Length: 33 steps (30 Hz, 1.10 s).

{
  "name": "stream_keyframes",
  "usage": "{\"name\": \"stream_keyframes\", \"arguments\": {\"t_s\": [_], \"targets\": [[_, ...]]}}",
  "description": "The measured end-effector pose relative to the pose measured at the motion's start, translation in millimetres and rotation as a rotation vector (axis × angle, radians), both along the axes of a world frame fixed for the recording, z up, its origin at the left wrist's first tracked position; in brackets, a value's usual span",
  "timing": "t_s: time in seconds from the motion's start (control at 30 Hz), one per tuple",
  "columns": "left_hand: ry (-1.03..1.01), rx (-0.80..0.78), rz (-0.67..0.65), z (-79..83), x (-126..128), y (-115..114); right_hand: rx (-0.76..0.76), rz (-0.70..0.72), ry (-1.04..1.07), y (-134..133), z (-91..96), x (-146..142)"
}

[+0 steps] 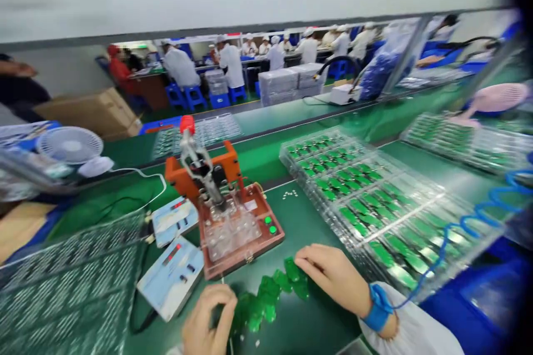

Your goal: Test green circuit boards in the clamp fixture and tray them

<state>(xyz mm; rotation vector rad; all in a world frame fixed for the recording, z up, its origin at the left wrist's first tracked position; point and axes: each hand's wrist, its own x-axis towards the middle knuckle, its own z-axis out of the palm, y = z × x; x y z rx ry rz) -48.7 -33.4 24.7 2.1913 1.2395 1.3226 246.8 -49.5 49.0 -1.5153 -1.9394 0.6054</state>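
Several glossy green pieces (268, 291), perhaps film or thin plastic, lie overlapping in a row on the green bench top. My left hand (210, 316) is at the row's left end, with thumb and fingers curled toward each other; what is between them, if anything, is hidden. At the right end, my right hand (333, 277) has its fingers together at the edge of one green piece (292, 269). A blue wrist strap (377, 308) with a coiled cord circles my right wrist. Just beyond the pieces stands a reddish toggle-clamp test fixture (245, 263) with a clear plate and two green buttons.
Two blue-and-white control boxes (172, 277) sit left of the fixture. A clear tray (25, 310) lies at far left. Stacked clear trays of green boards (358, 188) stand at right, a blue coiled cord (478, 222) crossing them. Small white bits (290, 194) lie behind. Co-workers sit far off.
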Motion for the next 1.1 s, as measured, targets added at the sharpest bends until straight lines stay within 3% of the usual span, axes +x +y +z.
{"name": "stream_keyframes", "arguments": {"t_s": [0.13, 0.33, 0.5, 0.73, 0.93, 1.1], "targets": [[0.044, 0.006, -0.045, 11.1, -6, -9, 0.010, 0.073, 0.044, 17, -23.0, -12], [0.128, -0.049, -0.043, 11.5, -40, -26, -0.049, 0.166, -0.005, 17, -32.2, 12], [0.439, -0.228, -0.199, 7.1, -68, -24, -0.160, 0.249, -0.082, 13, -39.3, 21], [0.642, -0.487, -0.336, 8.0, -74, -19, -0.223, 0.270, -0.107, 13, -42.4, 21], [0.597, -0.419, -0.341, 9.8, -69, -17, -0.240, 0.251, -0.032, 16, -45.1, 20], [0.415, -0.278, -0.226, 18.3, -66, -19, -0.213, 0.243, 0.047, 16, -40.7, 20]]}}
